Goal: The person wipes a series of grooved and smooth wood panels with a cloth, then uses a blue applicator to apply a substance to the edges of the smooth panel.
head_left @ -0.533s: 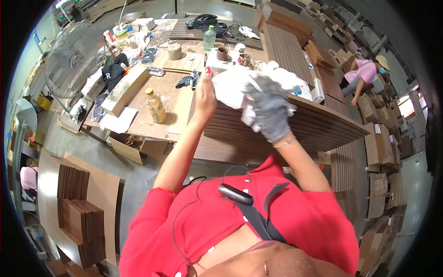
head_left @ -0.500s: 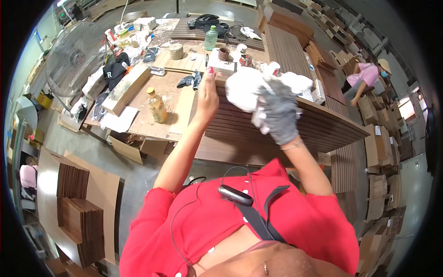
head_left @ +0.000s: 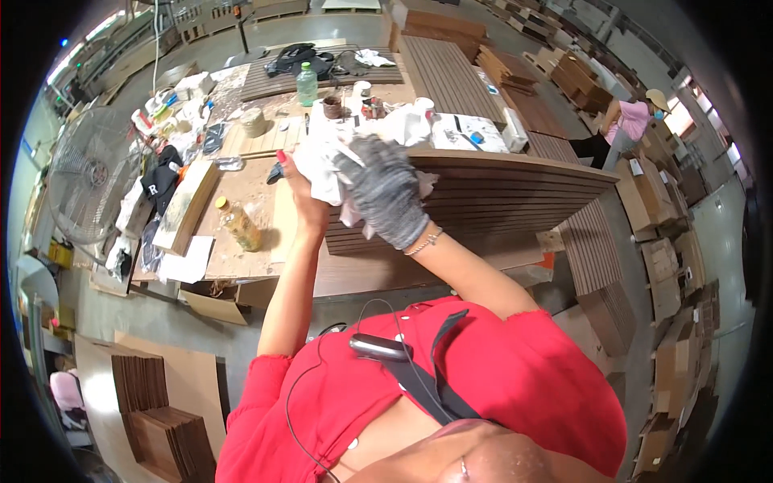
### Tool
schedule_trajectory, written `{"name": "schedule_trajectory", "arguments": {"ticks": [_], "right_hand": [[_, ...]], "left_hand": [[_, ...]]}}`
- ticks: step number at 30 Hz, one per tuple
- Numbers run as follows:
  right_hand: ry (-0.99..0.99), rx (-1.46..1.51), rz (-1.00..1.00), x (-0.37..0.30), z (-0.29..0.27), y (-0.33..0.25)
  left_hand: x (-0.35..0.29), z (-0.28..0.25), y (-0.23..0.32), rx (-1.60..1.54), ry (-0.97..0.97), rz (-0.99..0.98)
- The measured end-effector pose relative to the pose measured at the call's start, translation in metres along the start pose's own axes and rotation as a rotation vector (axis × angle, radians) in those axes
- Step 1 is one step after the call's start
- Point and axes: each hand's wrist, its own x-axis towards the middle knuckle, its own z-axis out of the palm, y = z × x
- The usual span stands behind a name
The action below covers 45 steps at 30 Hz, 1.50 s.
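Observation:
A dark brown slatted wood panel [head_left: 499,189] stands on its long edge at the near side of the workbench, its grooved face toward me. My bare left hand [head_left: 303,197] grips the panel's left end; a red-nailed finger points up and the other fingers are mostly hidden. My right hand [head_left: 386,189], in a grey knit glove, is closed on a bunched white rag [head_left: 324,167]. That rag lies over the panel's top edge near its left end, close beside my left hand.
The workbench [head_left: 266,189] holds a yellow-capped bottle [head_left: 238,224], a green bottle [head_left: 307,84], a wooden beam [head_left: 187,211] and small pots. A fan [head_left: 93,173] stands left. Stacked boards [head_left: 165,439] sit lower left; cartons [head_left: 648,197] and a person in pink [head_left: 632,121] are right.
My right hand has carried the rag leftward along the panel's top edge to beside my left hand. The whole view has shifted, and a white board with a blue item now shows behind the panel.

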Motion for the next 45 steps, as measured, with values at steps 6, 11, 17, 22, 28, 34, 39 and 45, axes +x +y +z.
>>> {"name": "schedule_trajectory", "arguments": {"ticks": [6,11,17,22,28,34,39,45], "right_hand": [[0.091,-0.243,0.175,-0.086,-0.077,0.121],[0.121,-0.253,0.376,-0.099,-0.11,0.156],[0.071,-0.125,0.279,-0.045,-0.073,0.072],[0.17,-0.057,0.291,-0.044,-0.068,0.064],[0.333,-0.248,0.337,-0.108,-0.11,0.136],[0.33,-0.233,0.623,-0.195,-0.18,0.277],[0.392,0.11,0.707,-0.153,-0.139,0.228],[0.266,-0.242,0.416,-0.144,-0.146,0.219]], "left_hand": [[0.004,0.007,0.06,-0.092,-0.078,-0.318],[0.016,0.001,0.048,-0.237,-0.233,-0.285],[0.032,0.028,0.127,0.819,-0.429,0.157],[0.011,0.078,0.14,1.111,-0.645,0.131],[-0.003,0.07,0.127,0.952,-0.408,0.528],[-0.002,0.082,0.117,0.894,-0.322,0.63],[0.002,0.09,0.113,0.918,-0.341,0.547],[0.004,0.097,0.106,0.902,-0.329,0.697]]}}
